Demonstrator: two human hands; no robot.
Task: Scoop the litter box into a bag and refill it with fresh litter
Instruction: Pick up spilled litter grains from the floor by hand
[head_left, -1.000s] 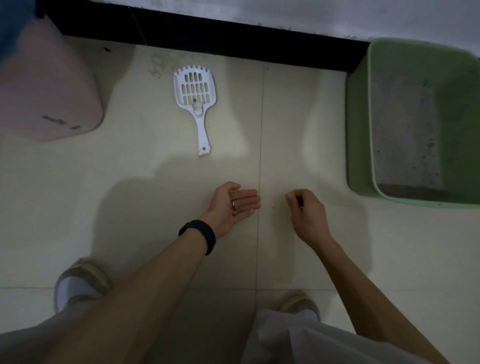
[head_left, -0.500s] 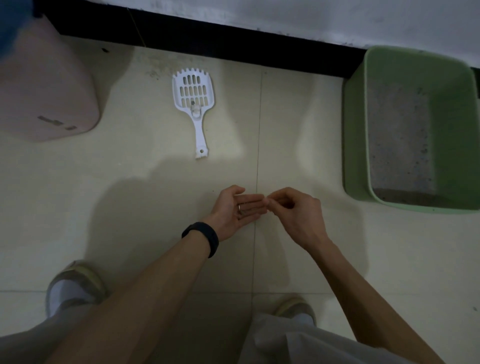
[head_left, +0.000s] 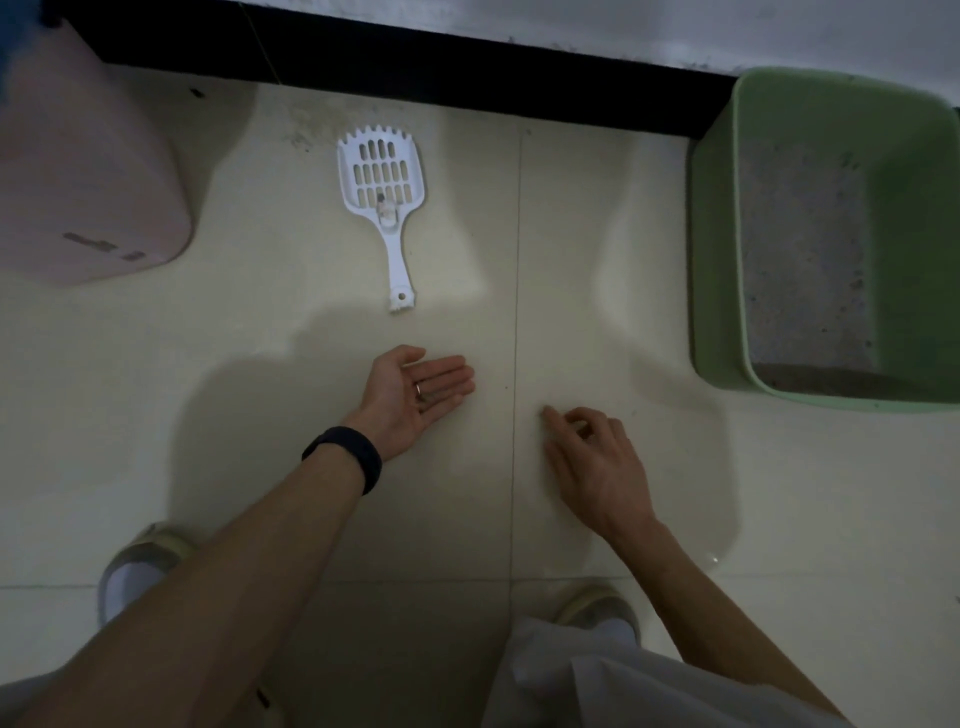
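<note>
One scoop (head_left: 382, 171) is laid handle-first at 12 o'clock of left hand (head_left: 410, 400), fingers (head_left: 447, 382) straight together; right hand (head_left: 597, 467) is loosely curled, farther.

litter box (head_left: 719, 249) cropped right, pink bin (head_left: 88, 171) left

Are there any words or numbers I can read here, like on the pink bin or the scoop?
No text here can be read.
Pink bin: dark marks low on its side, too blurred to read.
White scoop: no writing shows.
Green litter box: no writing shows.
Black wristband: nothing readable.
</note>
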